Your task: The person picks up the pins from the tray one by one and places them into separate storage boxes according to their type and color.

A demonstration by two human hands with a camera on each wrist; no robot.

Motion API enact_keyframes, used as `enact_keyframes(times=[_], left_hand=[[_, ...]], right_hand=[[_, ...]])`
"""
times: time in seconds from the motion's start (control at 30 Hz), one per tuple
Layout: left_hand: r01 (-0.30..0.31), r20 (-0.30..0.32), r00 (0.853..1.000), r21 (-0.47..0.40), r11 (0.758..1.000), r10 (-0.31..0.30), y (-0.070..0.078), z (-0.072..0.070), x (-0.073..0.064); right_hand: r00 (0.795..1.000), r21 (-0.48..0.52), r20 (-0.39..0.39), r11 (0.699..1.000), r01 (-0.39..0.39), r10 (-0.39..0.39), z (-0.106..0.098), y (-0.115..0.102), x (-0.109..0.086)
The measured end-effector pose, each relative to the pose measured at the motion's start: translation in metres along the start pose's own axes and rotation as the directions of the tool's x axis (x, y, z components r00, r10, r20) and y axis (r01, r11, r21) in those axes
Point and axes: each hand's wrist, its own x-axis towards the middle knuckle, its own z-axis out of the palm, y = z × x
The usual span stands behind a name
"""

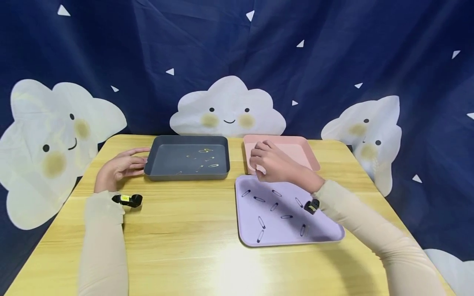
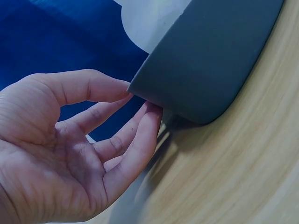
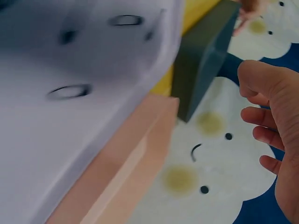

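My left hand (image 1: 126,165) is at the left end of a dark grey tray (image 1: 185,177). In the left wrist view its thumb touches the rim corner, and other fingertips rest against the outer wall. Several small gold safety pins (image 1: 213,165) lie in that tray. Over the left part of a pink tray (image 1: 296,150) is my right hand (image 1: 272,162), its fingers bent; whether anything sits between thumb and forefinger is hidden. Nearer me, a lilac tray (image 1: 277,240) carries several black-headed safety pins (image 1: 261,222), spread apart.
All the trays stand on a light wooden table (image 1: 177,230). The lilac tray's far edge lies close to the pink tray's near side. A dark blue cloth (image 1: 207,45) with white clouds hangs behind the table. The right forearm passes over the lilac tray's right side.
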Motion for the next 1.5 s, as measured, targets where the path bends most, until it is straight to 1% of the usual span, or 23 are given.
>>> enact_keyframes(times=[0.17, 0.3, 0.4, 0.5, 0.57, 0.7, 0.83, 0.93, 1.03, 1.17, 1.43, 1.5], left_hand=[[-0.013, -0.004, 1.0, 0.016, 1.0, 0.013, 0.001, 0.004, 0.002], [-0.022, -0.001, 1.0, 0.02, 1.0, 0.022, -0.001, 0.005, 0.005], [-0.019, -0.008, 1.0, 0.028, 0.999, 0.019, -0.002, 0.005, 0.008], [-0.012, -0.015, 1.0, 0.04, 0.999, 0.013, -0.002, 0.006, 0.01], [-0.005, -0.02, 1.0, 0.033, 0.999, 0.006, -0.003, 0.006, 0.012], [0.001, -0.027, 1.0, 0.017, 1.0, -0.001, -0.003, 0.007, 0.014], [0.004, -0.035, 0.999, 0.007, 1.0, -0.004, -0.004, 0.006, 0.013], [0.008, -0.043, 0.999, 0.011, 1.0, -0.008, -0.003, 0.006, 0.011], [0.008, -0.051, 0.999, 0.012, 1.0, -0.008, -0.002, 0.006, 0.009], [0.004, -0.058, 0.998, 0.006, 1.0, -0.003, -0.002, 0.007, 0.005], [-0.008, -0.068, 0.998, -0.007, 1.0, 0.008, -0.001, 0.004, 0.001], [-0.009, -0.068, 0.998, -0.006, 1.0, 0.009, 0.0, 0.003, 0.0]], right_hand=[[0.998, 0.024, -0.066, 1.0, -0.017, 0.018, 0.008, -0.001, 0.032], [0.991, 0.022, -0.13, 1.0, -0.022, 0.025, 0.017, -0.003, 0.056], [0.984, 0.024, -0.177, 0.999, -0.023, 0.027, 0.025, -0.004, 0.074], [0.977, 0.045, -0.213, 0.999, -0.025, 0.034, 0.036, -0.004, 0.088], [0.972, 0.063, -0.231, 0.998, -0.029, 0.043, 0.043, -0.005, 0.097], [0.962, 0.095, -0.263, 0.994, -0.055, 0.079, 0.057, -0.006, 0.115], [0.946, 0.116, -0.29, 0.986, -0.116, 0.146, 0.071, -0.008, 0.132], [0.937, 0.122, -0.294, 0.98, -0.159, 0.189, 0.079, -0.012, 0.143], [0.935, 0.128, -0.287, 0.976, -0.176, 0.207, 0.086, -0.015, 0.154], [0.942, 0.129, -0.256, 0.974, -0.189, 0.217, 0.096, -0.019, 0.165], [0.961, 0.116, -0.149, 0.969, -0.216, 0.232, 0.107, -0.025, 0.183], [0.964, 0.095, -0.121, 0.969, -0.227, 0.237, 0.109, -0.027, 0.186]])
